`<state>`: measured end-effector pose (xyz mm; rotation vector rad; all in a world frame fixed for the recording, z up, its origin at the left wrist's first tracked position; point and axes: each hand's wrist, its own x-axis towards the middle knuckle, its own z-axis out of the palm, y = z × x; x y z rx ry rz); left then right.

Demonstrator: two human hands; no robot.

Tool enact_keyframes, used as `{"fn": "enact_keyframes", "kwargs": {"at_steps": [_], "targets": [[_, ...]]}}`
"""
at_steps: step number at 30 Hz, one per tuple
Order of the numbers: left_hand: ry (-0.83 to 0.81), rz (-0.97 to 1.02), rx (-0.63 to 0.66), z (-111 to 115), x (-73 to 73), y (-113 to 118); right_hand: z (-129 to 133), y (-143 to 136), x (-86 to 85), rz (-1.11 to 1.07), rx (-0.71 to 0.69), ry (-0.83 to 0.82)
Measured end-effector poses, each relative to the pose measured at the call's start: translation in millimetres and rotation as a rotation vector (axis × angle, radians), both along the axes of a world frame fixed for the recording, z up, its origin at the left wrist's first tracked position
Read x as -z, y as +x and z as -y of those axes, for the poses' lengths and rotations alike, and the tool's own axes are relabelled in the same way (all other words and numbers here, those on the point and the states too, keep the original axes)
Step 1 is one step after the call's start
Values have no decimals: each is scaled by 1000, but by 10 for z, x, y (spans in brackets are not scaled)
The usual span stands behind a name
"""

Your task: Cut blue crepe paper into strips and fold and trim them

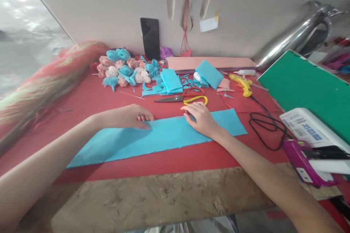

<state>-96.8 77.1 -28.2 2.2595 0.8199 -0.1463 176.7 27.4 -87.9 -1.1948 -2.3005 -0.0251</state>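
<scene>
A long strip of light blue paper point(169, 134) lies across the red table surface. My left hand point(133, 116) rests at its far edge, left of the middle, with bent fingers and the thumb apart from them. Over the same edge, farther right, my right hand point(201, 118) touches the paper with its fingers loosely curved and spread from the thumb. Neither hand holds anything that I can see. Just beyond the right fingertips lie scissors point(175, 99) with one red and one yellow handle. Folded blue paper point(171, 81) and small scraps sit behind them.
Paper flowers point(125, 70) are heaped at the back left near an upright phone point(151, 38). On the right are a yellow glue gun point(243, 84), its looped black cord point(259, 131), a green board point(308, 91) and a purple device point(306, 164).
</scene>
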Motion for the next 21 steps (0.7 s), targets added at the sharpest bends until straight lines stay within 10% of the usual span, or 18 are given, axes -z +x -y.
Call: {"fn": "enact_keyframes", "kwargs": {"at_steps": [9,21], "targets": [[30,15,-81,28,-124,-28,125,267,-161,60,-13,-164],[15,-122,-60,-113,-180,-324,518,1164,-298,-195,336,-645]]}}
